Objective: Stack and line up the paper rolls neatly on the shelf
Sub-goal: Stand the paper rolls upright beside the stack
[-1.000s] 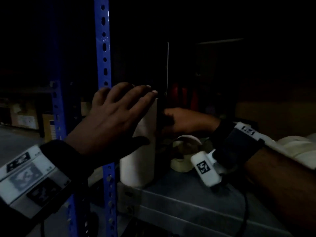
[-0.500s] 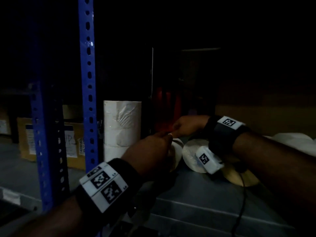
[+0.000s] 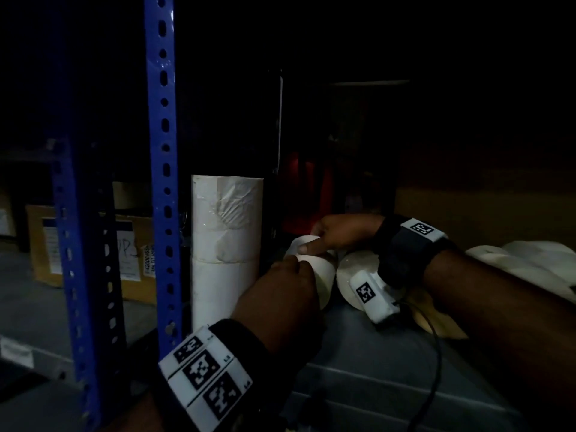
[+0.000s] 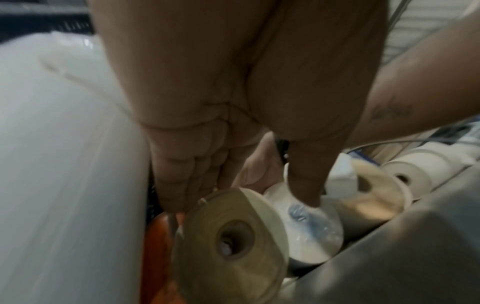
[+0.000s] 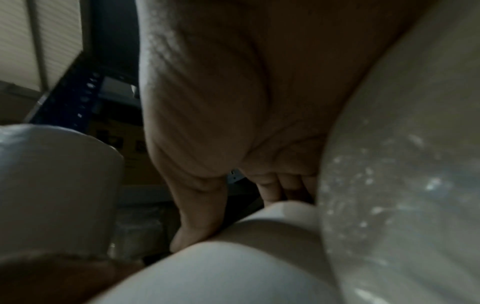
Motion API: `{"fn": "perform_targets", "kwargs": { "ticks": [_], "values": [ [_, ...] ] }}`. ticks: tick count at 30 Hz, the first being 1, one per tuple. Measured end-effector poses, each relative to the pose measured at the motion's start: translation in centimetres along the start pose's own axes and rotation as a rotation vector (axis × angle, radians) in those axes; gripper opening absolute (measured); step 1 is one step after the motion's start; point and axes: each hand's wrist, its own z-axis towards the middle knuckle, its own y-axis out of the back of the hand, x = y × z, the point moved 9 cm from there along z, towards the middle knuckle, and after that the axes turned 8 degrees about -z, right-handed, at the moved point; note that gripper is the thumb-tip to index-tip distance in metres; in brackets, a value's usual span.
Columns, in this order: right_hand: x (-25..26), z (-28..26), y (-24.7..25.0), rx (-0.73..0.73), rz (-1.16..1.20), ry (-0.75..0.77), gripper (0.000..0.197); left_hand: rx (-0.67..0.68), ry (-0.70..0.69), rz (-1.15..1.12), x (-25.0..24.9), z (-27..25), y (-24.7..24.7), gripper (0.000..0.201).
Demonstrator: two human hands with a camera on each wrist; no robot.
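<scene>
Since the picture from half a second ago, the left hand has moved forward and now touches the small white paper roll. The right hand has stayed on top of it. The roll lies on its side on the grey metal shelf, just beside the tall white stack of wrapped paper rolls standing by the blue metal post with holes. Both hands curl around the roll, left hand from the front, right hand from above. The roll's long axis lies flat, and in the left wrist view its round cardboard hole faces the camera. Another white paper roll lies just to its right.
</scene>
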Motion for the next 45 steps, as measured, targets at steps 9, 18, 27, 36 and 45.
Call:
{"fn": "perform_targets", "kwargs": {
  "ticks": [9, 18, 27, 36, 45],
  "values": [
    [2.1, -2.9, 0.1, -0.104, 0.186, 0.039, 0.065, -0.085, -0.226, -0.111, -0.4, -5.3, 3.0, 0.024],
    [6.2, -5.1, -1.9, 0.019, -0.219, 0.059, 0.104, -0.142, -0.183, -0.281, 5.4, -8.1, 2.9, 0.021],
    [7.6, -6.1, -2.1, -0.091, -0.109, 0.022, 0.087, -0.18, -0.211, -0.237, 5.5, -8.6, 2.2, 0.02],
    [8.3, -7.2, -2.3, -0.12, -0.042, -0.057, 0.077, -0.201, -0.191, -0.204, 5.7, -8.2, 1.7, 0.023],
    [8.8, -8.2, -2.3, -0.146, -0.035, -0.135, 0.069, -0.246, -0.18, -0.22, 6.2, -8.1, 1.5, 0.03]
  ]
}}
